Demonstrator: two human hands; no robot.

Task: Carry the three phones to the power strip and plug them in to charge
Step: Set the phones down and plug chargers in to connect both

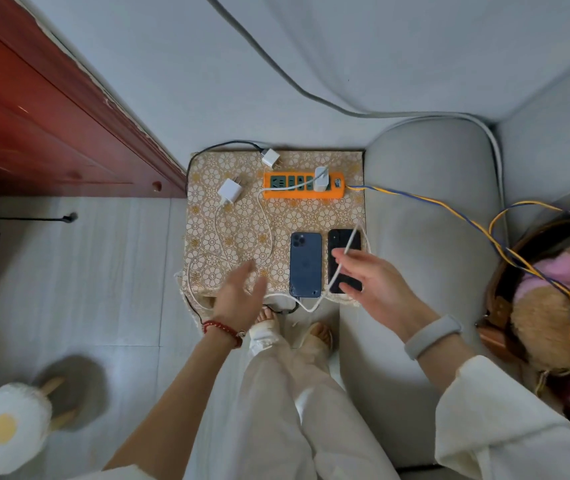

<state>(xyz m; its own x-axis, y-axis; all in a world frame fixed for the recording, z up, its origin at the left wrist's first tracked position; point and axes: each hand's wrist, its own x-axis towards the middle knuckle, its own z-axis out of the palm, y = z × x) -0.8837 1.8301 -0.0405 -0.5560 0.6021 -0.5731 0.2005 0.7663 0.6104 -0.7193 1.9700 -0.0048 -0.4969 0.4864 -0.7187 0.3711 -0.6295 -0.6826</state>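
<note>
No brand name or writing can be read on anything here.

Two phones lie flat, backs up, side by side at the near edge of the little table (328, 209) with a flowery gold cloth. The blue phone (305, 265) is on the left. It has a dark cable going into its near end. The black phone (342, 244) is just beside it on the right, partly hidden by the right hand. A third phone cannot be seen.

The orange power strip (303, 195) lies at the far side of the table. One white charger (321, 179) is plugged into it. Two more white chargers lie loose on the cloth: the far charger (271, 158) and the left charger (230, 192).

The right hand (368, 277) is above the black phone. Its grip pinches a white cable (347, 251) between the thumb and fingers. The left hand (240, 292) is over the near edge of the table, fingers loose and spread, holding nothing.

A grey sofa (425, 202) stands right against the table on the right. A blue and yellow wire (449, 209) runs from the strip across it. A red wooden door (34, 116) is on the left. A fluffy egg-shaped stool (6, 431) stands on the floor (103, 271).
</note>
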